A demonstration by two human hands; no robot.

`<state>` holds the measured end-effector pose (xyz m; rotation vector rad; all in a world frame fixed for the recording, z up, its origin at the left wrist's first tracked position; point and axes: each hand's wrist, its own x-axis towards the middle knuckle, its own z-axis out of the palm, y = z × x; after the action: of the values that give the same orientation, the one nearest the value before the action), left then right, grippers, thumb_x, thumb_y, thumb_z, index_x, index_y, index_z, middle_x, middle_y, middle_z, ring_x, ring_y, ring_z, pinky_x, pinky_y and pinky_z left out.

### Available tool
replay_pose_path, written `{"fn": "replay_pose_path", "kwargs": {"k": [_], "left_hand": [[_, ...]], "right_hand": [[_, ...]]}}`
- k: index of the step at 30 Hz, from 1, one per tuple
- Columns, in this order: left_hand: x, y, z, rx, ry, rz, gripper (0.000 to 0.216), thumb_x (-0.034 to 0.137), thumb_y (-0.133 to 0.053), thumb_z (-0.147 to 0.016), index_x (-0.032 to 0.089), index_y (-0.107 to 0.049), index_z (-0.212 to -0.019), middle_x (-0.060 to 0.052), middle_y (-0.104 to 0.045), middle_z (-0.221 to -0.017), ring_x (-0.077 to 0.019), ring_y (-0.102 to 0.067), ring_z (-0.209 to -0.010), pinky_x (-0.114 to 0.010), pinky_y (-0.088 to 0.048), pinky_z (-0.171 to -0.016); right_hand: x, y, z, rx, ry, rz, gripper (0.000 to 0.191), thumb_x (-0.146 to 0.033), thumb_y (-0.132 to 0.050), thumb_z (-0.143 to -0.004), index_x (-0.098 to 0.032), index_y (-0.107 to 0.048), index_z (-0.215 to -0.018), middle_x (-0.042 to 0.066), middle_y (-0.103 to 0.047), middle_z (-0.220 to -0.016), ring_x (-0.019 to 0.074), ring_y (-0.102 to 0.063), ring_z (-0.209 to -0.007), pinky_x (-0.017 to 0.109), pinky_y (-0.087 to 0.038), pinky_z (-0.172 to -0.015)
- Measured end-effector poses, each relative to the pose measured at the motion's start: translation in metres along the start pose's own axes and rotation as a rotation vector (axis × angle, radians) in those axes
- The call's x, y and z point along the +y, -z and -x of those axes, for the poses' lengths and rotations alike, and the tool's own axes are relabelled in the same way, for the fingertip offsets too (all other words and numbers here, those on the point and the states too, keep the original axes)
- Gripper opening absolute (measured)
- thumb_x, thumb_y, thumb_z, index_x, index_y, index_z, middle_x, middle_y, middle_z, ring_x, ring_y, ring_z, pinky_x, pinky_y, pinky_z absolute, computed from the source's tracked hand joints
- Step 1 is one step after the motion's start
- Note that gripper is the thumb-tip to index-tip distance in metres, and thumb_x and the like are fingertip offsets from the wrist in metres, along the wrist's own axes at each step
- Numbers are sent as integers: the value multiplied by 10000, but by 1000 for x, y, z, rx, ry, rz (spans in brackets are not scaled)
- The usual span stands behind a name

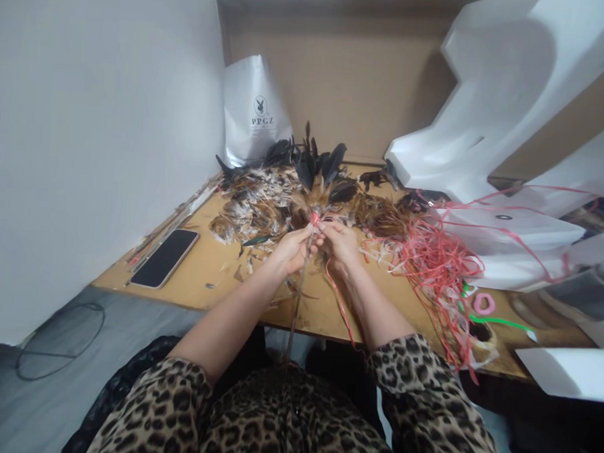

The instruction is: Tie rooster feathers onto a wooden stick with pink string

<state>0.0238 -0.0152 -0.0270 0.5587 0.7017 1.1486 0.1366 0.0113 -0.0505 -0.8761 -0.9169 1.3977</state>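
Both hands meet over the middle of the table, around the base of a feather duster (320, 170) with dark and brown feathers fanned away from me. My left hand (297, 248) is closed around its thin stick (297, 300), just below a red binding (315, 218). On the other side, my right hand (339, 245) pinches at the binding, its fingertips touching the left ones. A red plastic strip (339, 301) hangs from under my right hand towards the table's front edge. Loose brown and white feathers (255, 208) lie behind and left of my hands.
A phone (165, 258) lies at the table's left. Tangled red plastic strips (431, 255) spread at the right, near a pink ring (483, 303) and a green strip (503, 322). Behind stand a silver bag (257, 111) and a cardboard panel (348, 75); white foam (492, 108) rises at the right.
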Motion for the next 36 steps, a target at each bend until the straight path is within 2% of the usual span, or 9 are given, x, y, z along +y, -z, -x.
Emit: {"fn": "replay_pose_path", "kwargs": {"k": [4,9,15,18,22,24,27,31,36], "left_hand": [[2,3,1,23,-78,-101,137,179,-692,-728,61,-630,-698,-35,-587,-630,-5,-427,-429,-109,-244,-361],[-1,1,0,152,-199,-241,117,169,-708,-680,66,-658,-702,-15,-572,-584,-12,-433,-430,-124,-279,-385],[-7,-5,-6,230,-351,-494,118,134,-628,-700,77,-669,-795,-6,-590,-561,-61,-490,-429,-184,-391,-427],[-12,-1,-11,256,-451,-709,188,138,-605,-715,91,-688,-877,-16,-615,-584,-85,-509,-437,-214,-415,-447],[-15,2,-15,270,-591,-884,194,134,-632,-699,131,-712,-875,-43,-668,-682,-111,-569,-561,-220,-450,-539],[-14,-2,-12,259,-536,-802,200,127,-636,-703,124,-701,-892,-39,-666,-692,-102,-567,-550,-213,-449,-527],[-8,-12,-4,185,-331,-532,238,146,-672,-702,113,-666,-938,-24,-647,-686,-81,-562,-504,-189,-431,-470],[0,-16,-1,102,-99,-273,197,270,-685,-740,85,-652,-801,-49,-631,-650,-76,-565,-506,-178,-437,-467],[0,-9,-13,147,-131,-262,220,257,-707,-721,64,-627,-654,-28,-582,-563,-20,-428,-419,-138,-283,-370]], "right_hand": [[-2,5,-1,-18,92,151,258,-382,-762,-578,-176,-715,-725,8,-673,-647,125,-583,-579,267,-459,-619],[-3,11,-4,12,182,419,211,-348,-719,-612,-157,-728,-702,25,-688,-673,136,-585,-610,267,-446,-647],[-5,8,-1,15,174,375,269,-417,-689,-647,-149,-705,-645,26,-659,-605,129,-550,-555,254,-418,-573],[-4,5,0,65,151,378,275,-424,-710,-611,-151,-685,-599,24,-648,-585,129,-541,-545,254,-411,-559],[-4,1,0,134,56,226,276,-414,-749,-538,-158,-661,-592,12,-642,-579,117,-527,-518,252,-410,-541],[-6,2,0,113,2,139,296,-405,-778,-495,-159,-651,-601,10,-636,-571,118,-532,-515,254,-420,-539],[-12,8,-2,30,-62,53,324,-394,-805,-468,-160,-646,-626,8,-630,-568,116,-533,-497,251,-422,-511],[-14,14,-2,-38,-120,70,348,-420,-810,-480,-161,-636,-635,-6,-600,-534,88,-474,-421,225,-359,-423],[-10,8,-3,-39,-34,176,358,-477,-785,-516,-163,-642,-613,21,-633,-579,119,-540,-517,242,-414,-502]]}}
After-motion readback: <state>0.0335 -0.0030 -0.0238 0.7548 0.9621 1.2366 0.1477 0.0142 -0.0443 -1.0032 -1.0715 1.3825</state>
